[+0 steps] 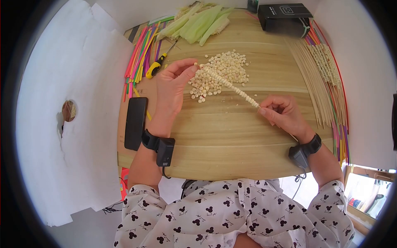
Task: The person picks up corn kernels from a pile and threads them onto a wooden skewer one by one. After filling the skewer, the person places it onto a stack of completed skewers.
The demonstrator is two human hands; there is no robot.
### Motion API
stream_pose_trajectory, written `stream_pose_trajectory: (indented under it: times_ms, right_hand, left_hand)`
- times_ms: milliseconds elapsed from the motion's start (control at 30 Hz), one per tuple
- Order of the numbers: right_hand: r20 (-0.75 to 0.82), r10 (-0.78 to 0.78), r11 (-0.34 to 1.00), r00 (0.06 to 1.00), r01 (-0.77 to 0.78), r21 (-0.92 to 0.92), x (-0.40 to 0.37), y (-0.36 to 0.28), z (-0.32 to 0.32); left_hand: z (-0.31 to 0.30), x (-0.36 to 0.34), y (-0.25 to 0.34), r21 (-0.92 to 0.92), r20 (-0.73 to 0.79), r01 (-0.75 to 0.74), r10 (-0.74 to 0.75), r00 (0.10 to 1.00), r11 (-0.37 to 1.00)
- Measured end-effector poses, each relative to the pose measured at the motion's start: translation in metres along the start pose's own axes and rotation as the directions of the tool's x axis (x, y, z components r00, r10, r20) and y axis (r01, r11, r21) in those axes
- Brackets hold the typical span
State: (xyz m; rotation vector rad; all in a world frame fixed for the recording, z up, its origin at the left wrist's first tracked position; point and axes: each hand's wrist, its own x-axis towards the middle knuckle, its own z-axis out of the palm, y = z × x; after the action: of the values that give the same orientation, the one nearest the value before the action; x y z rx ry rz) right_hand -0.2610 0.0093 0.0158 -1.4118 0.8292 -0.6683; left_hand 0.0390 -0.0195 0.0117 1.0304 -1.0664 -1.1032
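A thin stick threaded with pale kernels [231, 86] slants across the middle of the view, over the wooden table. My right hand [282, 112] is closed around the stick's lower right end, where the row of kernels stops. At the upper left end, my left hand [178, 76] pinches a single kernel [195, 64] between thumb and fingertip, close to the stick's tip. Behind and below the stick lies a loose pile of pale kernels [227, 66].
Left: colored strips [138, 58], a yellow-black screwdriver [156, 65] and a phone [135, 123]. Back: green husks [202, 25] and a black box [285, 18]. Right: bare sticks [310, 78] beside kernel-covered sticks [326, 62]. White walls flank the wooden table [215, 144].
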Motion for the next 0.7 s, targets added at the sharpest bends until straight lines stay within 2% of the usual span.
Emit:
stream_pose_trajectory:
  times_ms: [700]
  right_hand:
    - [-0.002,0.005,1.0,1.0,-0.005,0.007,-0.0001,-0.0015,0.001]
  left_hand:
    - [0.0044,-0.0047,-0.0025,0.077,-0.045,-0.063,0.066,0.997,0.995]
